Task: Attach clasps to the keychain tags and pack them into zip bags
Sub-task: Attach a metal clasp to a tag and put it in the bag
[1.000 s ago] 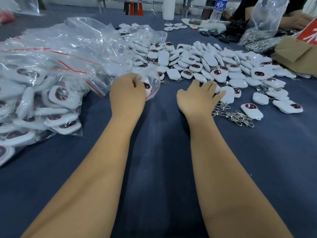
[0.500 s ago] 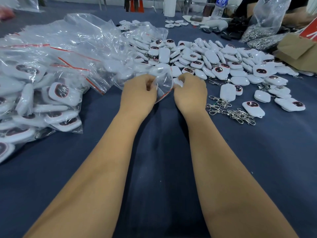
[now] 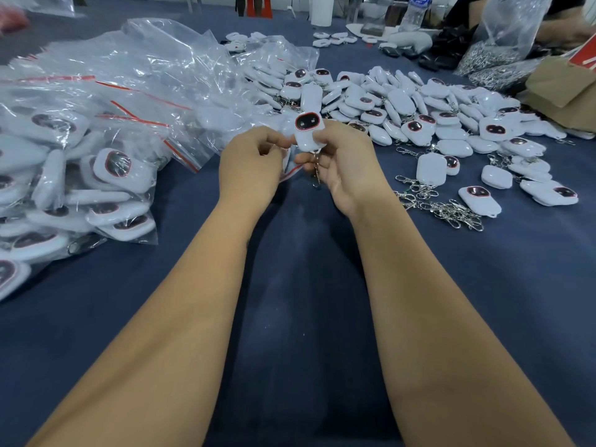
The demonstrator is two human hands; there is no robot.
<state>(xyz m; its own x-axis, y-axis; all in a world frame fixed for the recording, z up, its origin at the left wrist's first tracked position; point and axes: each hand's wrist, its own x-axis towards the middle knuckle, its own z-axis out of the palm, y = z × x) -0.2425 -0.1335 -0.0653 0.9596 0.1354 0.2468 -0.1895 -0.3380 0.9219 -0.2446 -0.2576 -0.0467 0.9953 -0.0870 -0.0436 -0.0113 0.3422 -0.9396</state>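
Observation:
Between my hands stands a white keychain tag with a dark red-rimmed window, upright, a metal clasp hanging below it. My right hand grips the tag's lower part. My left hand pinches a small clear zip bag with a red strip, mostly hidden behind the fingers, and touches the tag's left edge. Both hands hover above the blue cloth.
Packed zip bags pile up at the left. A heap of loose white tags spreads at the right, with loose metal clasps in front. A cardboard box and a clasp-filled bag sit far right.
My right hand left the loose tags and came to the middle with one tag. My left hand drew a bag from the pile. Both hands have risen and met.

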